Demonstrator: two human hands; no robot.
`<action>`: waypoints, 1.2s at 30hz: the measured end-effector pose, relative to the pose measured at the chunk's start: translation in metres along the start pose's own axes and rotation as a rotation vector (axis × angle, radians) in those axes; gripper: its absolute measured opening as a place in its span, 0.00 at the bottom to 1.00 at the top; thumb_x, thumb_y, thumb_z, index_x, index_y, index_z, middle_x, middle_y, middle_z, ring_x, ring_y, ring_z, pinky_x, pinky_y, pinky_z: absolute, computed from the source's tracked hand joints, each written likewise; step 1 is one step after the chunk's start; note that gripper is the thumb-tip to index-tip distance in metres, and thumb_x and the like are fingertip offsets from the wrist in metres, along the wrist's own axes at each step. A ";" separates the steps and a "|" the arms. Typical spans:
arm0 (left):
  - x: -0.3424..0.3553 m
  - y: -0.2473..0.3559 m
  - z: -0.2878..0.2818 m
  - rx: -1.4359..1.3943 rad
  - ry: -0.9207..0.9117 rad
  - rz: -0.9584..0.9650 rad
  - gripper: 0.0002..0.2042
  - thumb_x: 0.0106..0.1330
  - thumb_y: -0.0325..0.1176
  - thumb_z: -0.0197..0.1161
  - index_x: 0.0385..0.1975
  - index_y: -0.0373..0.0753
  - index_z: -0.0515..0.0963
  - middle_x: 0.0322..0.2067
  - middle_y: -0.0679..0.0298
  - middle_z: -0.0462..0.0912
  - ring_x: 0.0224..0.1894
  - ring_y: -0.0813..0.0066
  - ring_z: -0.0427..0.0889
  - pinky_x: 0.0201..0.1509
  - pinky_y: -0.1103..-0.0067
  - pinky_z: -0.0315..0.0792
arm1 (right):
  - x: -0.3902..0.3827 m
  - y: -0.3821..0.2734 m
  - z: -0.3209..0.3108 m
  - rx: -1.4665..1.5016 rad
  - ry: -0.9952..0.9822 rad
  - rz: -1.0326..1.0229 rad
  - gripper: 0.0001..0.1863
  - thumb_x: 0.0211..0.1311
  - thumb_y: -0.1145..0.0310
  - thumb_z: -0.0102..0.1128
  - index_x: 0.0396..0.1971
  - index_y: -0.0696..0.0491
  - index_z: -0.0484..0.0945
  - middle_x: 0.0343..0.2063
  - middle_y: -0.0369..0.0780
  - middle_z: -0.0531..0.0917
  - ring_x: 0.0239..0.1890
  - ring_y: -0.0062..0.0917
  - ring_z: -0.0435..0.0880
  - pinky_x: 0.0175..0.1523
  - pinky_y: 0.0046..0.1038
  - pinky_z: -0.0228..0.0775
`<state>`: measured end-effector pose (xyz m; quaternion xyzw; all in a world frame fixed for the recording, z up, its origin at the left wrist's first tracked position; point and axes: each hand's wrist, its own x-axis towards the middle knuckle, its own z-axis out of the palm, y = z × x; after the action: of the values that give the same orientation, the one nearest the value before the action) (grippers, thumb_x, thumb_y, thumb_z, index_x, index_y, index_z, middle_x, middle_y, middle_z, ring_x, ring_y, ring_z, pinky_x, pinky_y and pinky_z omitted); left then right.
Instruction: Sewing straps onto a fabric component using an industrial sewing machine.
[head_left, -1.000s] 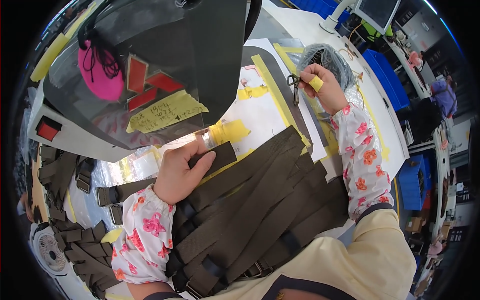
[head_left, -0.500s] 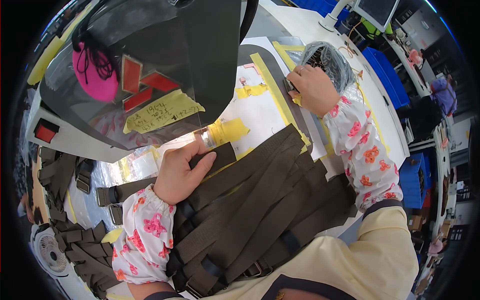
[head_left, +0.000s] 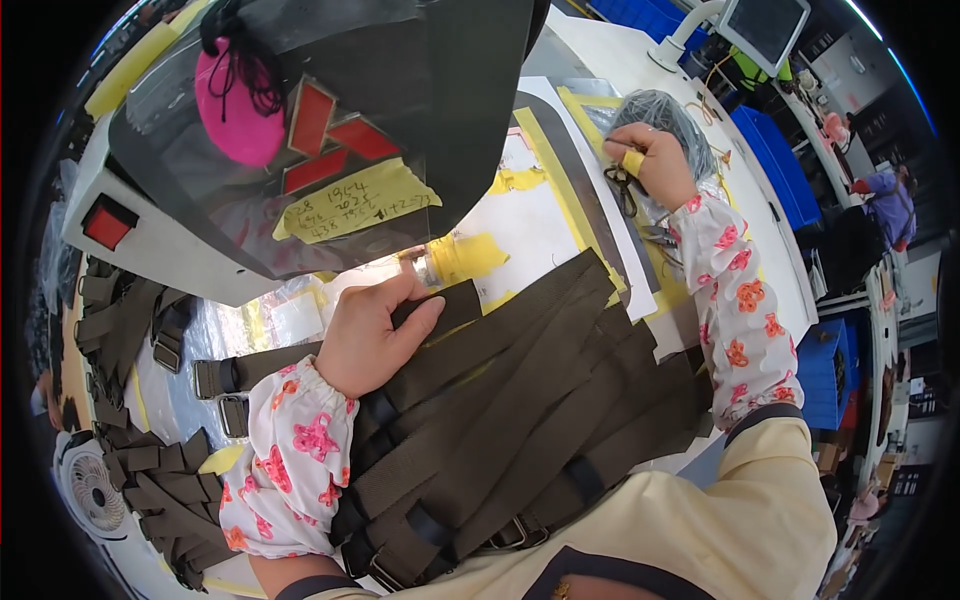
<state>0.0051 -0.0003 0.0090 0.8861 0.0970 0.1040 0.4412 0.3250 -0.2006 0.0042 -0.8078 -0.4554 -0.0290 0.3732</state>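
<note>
My left hand (head_left: 375, 335) is closed on the end of a dark olive webbing strap (head_left: 455, 305), thumb on top, beside the lit work spot under a machine head (head_left: 400, 110). The strap runs left behind my wrist to a metal buckle (head_left: 207, 380). Over by a clear plastic bag (head_left: 665, 115) of dark contents, my right hand (head_left: 655, 165) has its fingers pressed together; what they hold, if anything, is hidden. Yellow tape wraps one of its fingers. Just below lies a dark looped metal piece (head_left: 622, 190). Several more webbing straps (head_left: 520, 400) are heaped before me.
The machine carries a pink oval (head_left: 240, 105) on black cord and a red switch (head_left: 108, 222). More straps (head_left: 165, 500) and a small fan (head_left: 95, 490) are at left. A metal tool (head_left: 660, 237) lies right, below the bag. A screen (head_left: 765, 30) stands far right.
My right hand has moved a little up and right toward the bag, uncovering the dark looped metal piece. My left hand keeps its hold on the strap. The whole view has shifted slightly.
</note>
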 end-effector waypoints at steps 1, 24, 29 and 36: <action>0.000 -0.001 0.000 0.002 -0.001 -0.003 0.08 0.56 0.32 0.60 0.26 0.33 0.74 0.15 0.57 0.75 0.18 0.67 0.76 0.25 0.78 0.68 | 0.000 -0.008 -0.002 0.137 0.026 0.227 0.11 0.55 0.65 0.61 0.26 0.59 0.76 0.24 0.33 0.78 0.28 0.16 0.74 0.33 0.18 0.64; -0.003 0.002 0.004 0.398 0.203 0.126 0.07 0.53 0.33 0.61 0.29 0.38 0.76 0.17 0.57 0.77 0.19 0.60 0.77 0.22 0.72 0.68 | -0.052 -0.158 0.089 0.453 -0.510 -0.021 0.14 0.57 0.75 0.51 0.42 0.59 0.62 0.17 0.43 0.78 0.21 0.32 0.78 0.30 0.28 0.68; -0.004 0.004 0.003 0.163 0.092 -0.073 0.08 0.54 0.30 0.59 0.32 0.37 0.75 0.15 0.56 0.75 0.19 0.60 0.77 0.22 0.72 0.68 | -0.069 -0.164 0.101 0.275 -0.363 -0.300 0.13 0.53 0.78 0.52 0.39 0.56 0.63 0.18 0.41 0.76 0.19 0.38 0.77 0.24 0.31 0.67; -0.003 0.016 0.003 0.121 0.221 0.001 0.08 0.51 0.28 0.62 0.30 0.36 0.73 0.20 0.56 0.77 0.21 0.60 0.77 0.23 0.73 0.69 | -0.066 -0.164 0.097 0.687 -0.480 0.061 0.12 0.60 0.67 0.55 0.35 0.59 0.65 0.23 0.41 0.79 0.24 0.20 0.79 0.28 0.22 0.69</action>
<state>0.0044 -0.0131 0.0199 0.8942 0.1506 0.1954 0.3736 0.1336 -0.1362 0.0037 -0.6333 -0.4883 0.3250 0.5049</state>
